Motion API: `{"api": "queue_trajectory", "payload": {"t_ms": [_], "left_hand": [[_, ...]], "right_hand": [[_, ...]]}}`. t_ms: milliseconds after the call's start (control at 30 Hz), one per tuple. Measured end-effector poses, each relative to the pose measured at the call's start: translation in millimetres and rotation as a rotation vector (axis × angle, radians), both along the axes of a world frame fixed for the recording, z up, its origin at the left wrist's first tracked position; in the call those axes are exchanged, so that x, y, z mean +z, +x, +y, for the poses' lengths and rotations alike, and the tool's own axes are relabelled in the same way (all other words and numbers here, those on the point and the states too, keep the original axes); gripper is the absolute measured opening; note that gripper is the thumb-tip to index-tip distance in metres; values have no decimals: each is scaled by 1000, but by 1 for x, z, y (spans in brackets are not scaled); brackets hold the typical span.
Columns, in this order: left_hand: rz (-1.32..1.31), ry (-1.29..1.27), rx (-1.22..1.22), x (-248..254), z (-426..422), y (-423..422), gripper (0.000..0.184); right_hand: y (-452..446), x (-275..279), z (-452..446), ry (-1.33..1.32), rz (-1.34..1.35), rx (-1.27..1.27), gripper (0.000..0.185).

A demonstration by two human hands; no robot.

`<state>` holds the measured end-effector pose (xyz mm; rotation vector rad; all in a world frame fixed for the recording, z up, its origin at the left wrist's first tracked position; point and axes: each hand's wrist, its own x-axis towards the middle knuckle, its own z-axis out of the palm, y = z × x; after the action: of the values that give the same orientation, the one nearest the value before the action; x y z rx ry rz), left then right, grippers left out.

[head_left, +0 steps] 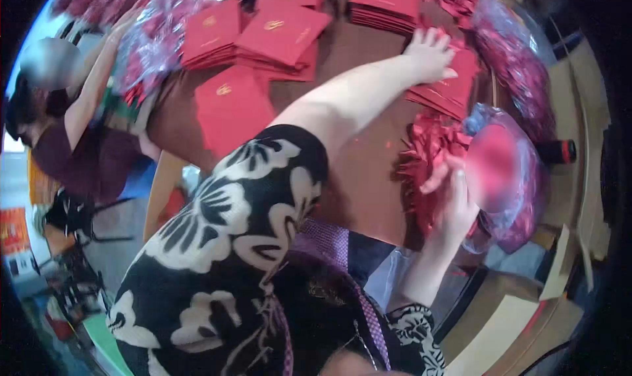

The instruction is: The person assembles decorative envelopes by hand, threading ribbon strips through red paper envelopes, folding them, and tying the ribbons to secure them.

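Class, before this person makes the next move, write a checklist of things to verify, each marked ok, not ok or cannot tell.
1. Left hand on the nearby stack of red cards, fingers spread: ok.
2. Right hand at the red ribbons: ok.
3. Right fingers gripping a ribbon: cannot tell.
4. Other red cards gathered into one pile: not ok, they lie in several.
5. Black can apart from both hands: ok.
6. Co-worker away from both hands: ok.

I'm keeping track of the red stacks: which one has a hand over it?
The rightmost stack, just beyond the ribbons: the left hand is spread over it. No hand covers the others.
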<state>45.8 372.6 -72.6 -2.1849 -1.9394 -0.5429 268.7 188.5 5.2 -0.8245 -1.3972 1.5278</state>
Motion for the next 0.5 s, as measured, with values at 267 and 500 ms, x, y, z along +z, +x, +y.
{"api": "queue_trajectory", "payload": {"t_ms": [267, 500], "left_hand": [[-329, 436, -126, 64, -99, 5, 33], [-274, 363, 465, 70, -313, -177, 33]], "right_hand": [[29, -38, -45, -179, 13, 8, 21], [-1, -52, -95, -492, 42, 287, 26]]}}
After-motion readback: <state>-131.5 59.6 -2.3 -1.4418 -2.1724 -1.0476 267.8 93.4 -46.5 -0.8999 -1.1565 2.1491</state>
